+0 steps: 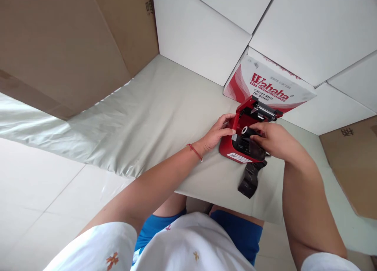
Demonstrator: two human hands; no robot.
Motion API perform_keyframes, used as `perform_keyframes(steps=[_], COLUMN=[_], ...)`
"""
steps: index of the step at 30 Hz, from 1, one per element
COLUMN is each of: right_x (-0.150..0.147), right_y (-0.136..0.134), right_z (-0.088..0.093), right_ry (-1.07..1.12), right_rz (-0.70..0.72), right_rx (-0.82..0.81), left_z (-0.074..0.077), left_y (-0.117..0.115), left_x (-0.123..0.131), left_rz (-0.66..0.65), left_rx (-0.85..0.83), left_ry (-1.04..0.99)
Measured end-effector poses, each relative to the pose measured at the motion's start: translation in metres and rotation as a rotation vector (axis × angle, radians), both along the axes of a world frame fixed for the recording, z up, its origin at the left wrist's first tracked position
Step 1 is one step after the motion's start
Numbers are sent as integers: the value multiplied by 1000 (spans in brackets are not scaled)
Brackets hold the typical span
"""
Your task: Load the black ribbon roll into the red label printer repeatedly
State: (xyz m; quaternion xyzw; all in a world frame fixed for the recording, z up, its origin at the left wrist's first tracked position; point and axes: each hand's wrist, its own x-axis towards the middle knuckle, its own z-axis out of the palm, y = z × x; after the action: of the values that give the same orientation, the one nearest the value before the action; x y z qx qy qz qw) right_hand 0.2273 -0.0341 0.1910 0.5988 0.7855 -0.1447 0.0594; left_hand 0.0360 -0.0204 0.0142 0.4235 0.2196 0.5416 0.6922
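A red and black machine (228, 147) sits on the cloth-covered table with its lid raised. My left hand (219, 132) grips the machine's left side, thumb and fingers on its red wall. Inside the opening, my right hand (269, 137) pinches a black roll (246, 132) with a white ring at its end. The fingertips of that hand are partly hidden behind the roll and the casing. Just in front of the machine lies a crumpled black object (249, 180), at the near side of the table.
Behind the machine stands a red and white Wahaha box (269, 84), against stacked white boxes (203, 35). A large brown carton (64, 47) is at the left, and another carton (353, 165) at the right. Pale cloth (165, 118) covers the table.
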Motion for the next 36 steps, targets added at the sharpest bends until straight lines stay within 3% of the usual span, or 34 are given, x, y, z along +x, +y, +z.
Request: perform_keyframes(steps=[4,6,10,12,14,17,20,25,28,32,36], right_x=[-7,-7,-7,-8,-7,-6,-2,13,25,35,34], right_y=[17,23,31,33,35,31,17,5,25,46,20], right_z=[-11,-15,-23,-25,-26,-22,-8,20,14,-10,-21], right_ry=[-72,-98,-108,-106,-112,-85,117,561,518,333,341], right_rz=[5,17,27,40,51,79,93,-115,-170,-94,-46], right_rx=[-80,-104,-129,-155,-179,-191,-102,421,647,533,475], left_z=[-2,-3,1,5,9,13,11,6,5,8,9], left_y=[-3,-9,-30,-41,-51,-61,-68,-74,-75,-75,-76], left_x=[0,0,0,2,5,10,13,16,17,16,13], left_rz=[14,142,607,745,800,764,726,571,485,424,483], left_rx=[51,159,637,968,1158,1267,1317,1245,1150,1081,1151], left_ry=[91,234,548,579,619,713,796,795,741,725,788])
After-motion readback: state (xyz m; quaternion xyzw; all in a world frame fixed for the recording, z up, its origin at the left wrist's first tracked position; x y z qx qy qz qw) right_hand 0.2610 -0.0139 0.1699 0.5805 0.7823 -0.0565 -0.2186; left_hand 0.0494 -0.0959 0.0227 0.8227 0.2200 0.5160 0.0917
